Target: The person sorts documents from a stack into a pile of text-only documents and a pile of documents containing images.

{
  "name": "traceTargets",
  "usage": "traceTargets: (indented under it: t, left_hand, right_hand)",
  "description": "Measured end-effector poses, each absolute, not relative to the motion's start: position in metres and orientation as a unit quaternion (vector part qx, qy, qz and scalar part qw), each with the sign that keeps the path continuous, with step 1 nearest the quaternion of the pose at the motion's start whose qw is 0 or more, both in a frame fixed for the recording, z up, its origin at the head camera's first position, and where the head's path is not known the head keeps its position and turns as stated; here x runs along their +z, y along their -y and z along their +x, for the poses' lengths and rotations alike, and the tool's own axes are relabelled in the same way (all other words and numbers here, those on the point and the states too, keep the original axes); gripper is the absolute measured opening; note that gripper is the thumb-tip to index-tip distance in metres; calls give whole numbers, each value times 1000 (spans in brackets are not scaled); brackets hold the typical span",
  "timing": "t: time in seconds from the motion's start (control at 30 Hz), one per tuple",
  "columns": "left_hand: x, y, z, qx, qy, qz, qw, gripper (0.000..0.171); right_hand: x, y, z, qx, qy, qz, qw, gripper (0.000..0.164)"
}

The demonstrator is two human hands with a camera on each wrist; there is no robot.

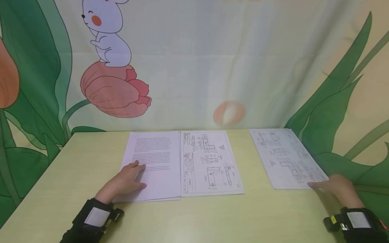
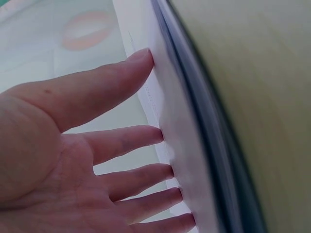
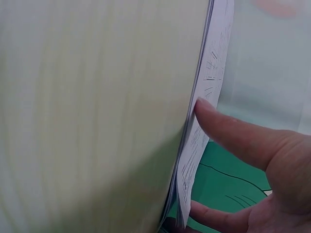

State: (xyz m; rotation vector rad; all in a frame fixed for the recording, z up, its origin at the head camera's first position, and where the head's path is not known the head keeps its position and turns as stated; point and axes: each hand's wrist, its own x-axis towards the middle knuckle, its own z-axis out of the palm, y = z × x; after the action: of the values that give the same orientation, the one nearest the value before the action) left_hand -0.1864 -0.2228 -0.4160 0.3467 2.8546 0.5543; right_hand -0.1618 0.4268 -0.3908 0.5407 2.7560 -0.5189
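Observation:
My left hand point(image 1: 126, 182) rests on a stack of printed text sheets point(image 1: 159, 184), left of the middle of the table. Its fingertips and thumb touch the top page with the fingers fairly straight, as the left wrist view shows. At the right, my right hand point(image 1: 337, 187) holds the near right corner of a stack of drawing sheets point(image 1: 285, 158). In the right wrist view the thumb point(image 3: 233, 133) lies on the top sheet, and fingers reach round the edge, partly hidden under the paper. The corner bends slightly there.
Another technical drawing sheet point(image 1: 197, 185) lies directly right of the text stack, their edges meeting. The pale wooden table point(image 1: 212, 216) ends at a printed curtain point(image 1: 188, 67) with a rabbit, flowers and leaves. A dark strapped device sits on each wrist.

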Motion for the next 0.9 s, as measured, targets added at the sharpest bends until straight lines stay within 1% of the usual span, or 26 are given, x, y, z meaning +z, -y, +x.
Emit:
traceTargets:
  t: [0.07,0.17,0.33,0.5,0.67,0.73,0.9]
  left_hand:
    - [-416,223,-186,189,-969,118,107,69]
    - [-414,222,-186,189,-969,116,110,69]
    - [-410,220,-184,193,-968,111,115,69]
    - [-408,221,-183,197,-967,113,113,69]
    - [-408,221,-183,200,-967,113,112,69]
    - [-407,221,-182,199,-967,112,112,68]
    - [-405,221,-181,199,-967,117,110,69]
  right_hand:
    - [-392,-428,-162,-183,-956,187,131,84]
    - [-393,-429,-162,-182,-962,180,100,83]
    - [-396,-430,-164,-181,-967,174,48,69]
    - [-398,-435,-166,-211,-962,167,48,59]
    - [-400,-441,-166,-209,-966,148,45,63]
    - [-401,-443,-166,-214,-964,156,41,65]
    - [-403,-444,-165,-258,-948,185,23,62]
